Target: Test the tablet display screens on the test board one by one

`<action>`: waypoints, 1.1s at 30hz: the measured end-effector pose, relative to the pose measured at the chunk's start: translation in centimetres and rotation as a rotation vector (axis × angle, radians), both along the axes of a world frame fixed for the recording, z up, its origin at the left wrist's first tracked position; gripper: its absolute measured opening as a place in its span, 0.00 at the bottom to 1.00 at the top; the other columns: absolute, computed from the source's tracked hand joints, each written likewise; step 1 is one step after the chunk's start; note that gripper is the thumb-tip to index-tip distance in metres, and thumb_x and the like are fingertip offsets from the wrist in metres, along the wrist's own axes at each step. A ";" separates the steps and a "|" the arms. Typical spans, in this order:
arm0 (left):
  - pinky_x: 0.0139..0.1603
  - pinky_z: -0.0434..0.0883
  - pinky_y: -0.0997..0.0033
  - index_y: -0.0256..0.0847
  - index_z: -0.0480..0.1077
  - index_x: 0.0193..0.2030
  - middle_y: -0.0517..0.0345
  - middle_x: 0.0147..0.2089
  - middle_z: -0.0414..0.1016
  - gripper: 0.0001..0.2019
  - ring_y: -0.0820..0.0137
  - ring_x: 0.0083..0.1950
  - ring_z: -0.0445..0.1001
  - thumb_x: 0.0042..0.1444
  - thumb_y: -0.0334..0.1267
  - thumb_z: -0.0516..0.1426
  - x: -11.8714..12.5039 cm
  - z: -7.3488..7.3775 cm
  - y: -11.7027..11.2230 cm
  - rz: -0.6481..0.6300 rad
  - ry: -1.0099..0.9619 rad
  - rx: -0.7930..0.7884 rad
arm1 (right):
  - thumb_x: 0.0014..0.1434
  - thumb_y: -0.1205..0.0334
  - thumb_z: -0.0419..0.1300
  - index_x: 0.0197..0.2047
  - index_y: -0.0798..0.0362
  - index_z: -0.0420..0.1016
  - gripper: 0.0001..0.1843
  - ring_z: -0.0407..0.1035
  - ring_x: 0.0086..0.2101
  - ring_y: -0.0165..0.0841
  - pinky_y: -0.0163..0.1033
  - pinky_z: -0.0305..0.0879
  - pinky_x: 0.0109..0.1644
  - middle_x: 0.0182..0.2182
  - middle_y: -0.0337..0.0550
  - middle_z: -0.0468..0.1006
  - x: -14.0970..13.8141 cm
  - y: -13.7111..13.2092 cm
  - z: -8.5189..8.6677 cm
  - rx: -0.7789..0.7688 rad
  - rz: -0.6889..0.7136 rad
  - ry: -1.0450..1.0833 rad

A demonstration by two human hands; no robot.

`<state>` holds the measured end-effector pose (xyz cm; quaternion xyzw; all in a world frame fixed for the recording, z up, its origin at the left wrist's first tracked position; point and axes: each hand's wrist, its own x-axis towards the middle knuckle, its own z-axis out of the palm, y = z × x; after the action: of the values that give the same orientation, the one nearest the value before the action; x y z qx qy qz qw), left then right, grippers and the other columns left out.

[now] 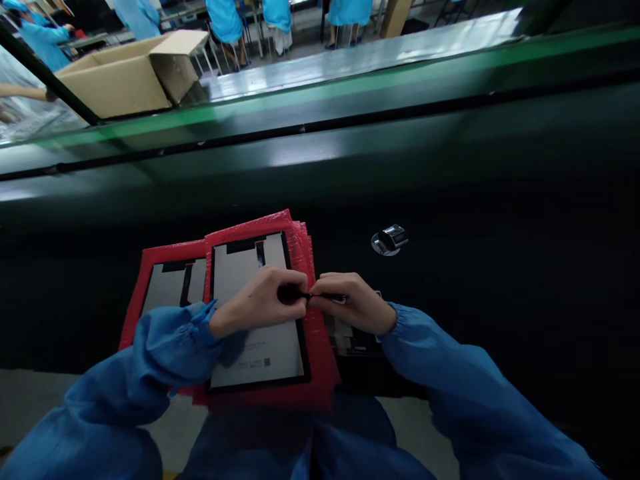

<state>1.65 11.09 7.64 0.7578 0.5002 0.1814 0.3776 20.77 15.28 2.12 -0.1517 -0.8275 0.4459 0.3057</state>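
My left hand point(273, 297) is closed in a pinch above a display panel point(257, 330) with a pale back, black edges and a dark ribbon cable. Fingertip to fingertip with it, my right hand point(353, 301) is closed too, on a thin dark piece point(330, 296) that runs to the left fingertips; its kind is unclear. The panel rests on a stack of red bubble-wrap sheets point(320, 360). Left of it, a second panel point(163, 288) lies on red wrap, partly covered by my left sleeve. Beneath my right hand, a dark item with small parts point(350, 339) is mostly hidden.
A shiny metallic roll-like object point(393, 237) sits on the black work surface point(475, 267) at right. Beyond the green-edged rail point(350, 80) stands an open cardboard box point(115, 77). Several people in blue smocks point(225, 20) sit farther back.
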 end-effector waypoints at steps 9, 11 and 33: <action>0.57 0.67 0.61 0.44 0.73 0.48 0.55 0.50 0.77 0.13 0.62 0.53 0.73 0.63 0.38 0.49 -6.0 2.0 -4.0 0.455 -0.011 0.355 | 0.67 0.56 0.53 0.52 0.49 0.75 0.15 0.68 0.52 0.41 0.49 0.63 0.58 0.50 0.48 0.77 4.4 2.9 0.4 0.196 -0.438 -0.095; 0.54 0.69 0.59 0.43 0.70 0.53 0.53 0.51 0.77 0.16 0.59 0.53 0.74 0.63 0.43 0.50 -9.1 1.4 -5.5 0.648 0.171 0.320 | 0.66 0.56 0.52 0.56 0.51 0.72 0.19 0.63 0.57 0.45 0.55 0.57 0.63 0.55 0.51 0.74 6.8 5.0 -0.7 0.233 -0.795 -0.188; 0.39 0.73 0.65 0.39 0.72 0.43 0.51 0.43 0.77 0.23 0.60 0.42 0.76 0.57 0.59 0.55 -10.8 -4.3 -9.1 0.968 -0.043 -0.231 | 0.44 0.63 0.68 0.39 0.51 0.77 0.16 0.71 0.43 0.34 0.33 0.69 0.35 0.47 0.47 0.77 6.5 8.5 -2.9 -0.804 -1.035 0.257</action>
<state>-9.18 1.98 3.30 0.3879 0.8037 0.2949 0.3416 27.25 23.79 -0.81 -0.5771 -0.3745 0.5298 0.4960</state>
